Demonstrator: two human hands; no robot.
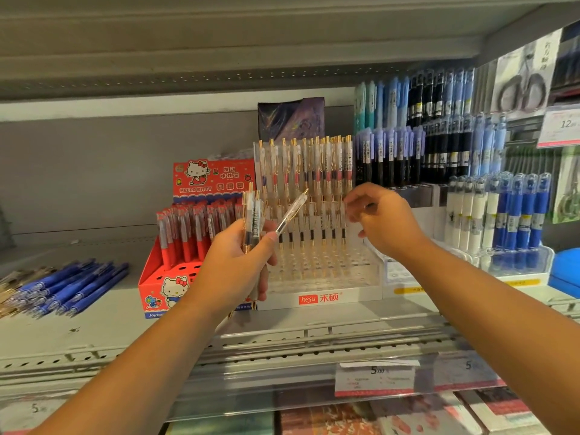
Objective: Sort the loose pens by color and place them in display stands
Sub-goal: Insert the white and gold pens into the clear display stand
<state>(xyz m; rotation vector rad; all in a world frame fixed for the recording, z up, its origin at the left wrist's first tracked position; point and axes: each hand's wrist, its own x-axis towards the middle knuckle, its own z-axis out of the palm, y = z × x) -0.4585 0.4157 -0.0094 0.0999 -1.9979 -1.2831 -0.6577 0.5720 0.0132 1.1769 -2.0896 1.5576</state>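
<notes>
Left grip [233, 265]: I see it curled round a bundle of clear gold-trimmed pens [252, 215], with one pen [292, 210] angled out up-right from the thumb.
Right grip [386, 221]: fingers loosely curled, holding nothing I can see, just before the racked pens.
Clear display stand [326, 290]: on the shelf [94, 328], pens in its rear rows.
Loose blue pens [72, 284]: lying on the shelf far left, beyond the Hello Kitty box [153, 290].
</notes>
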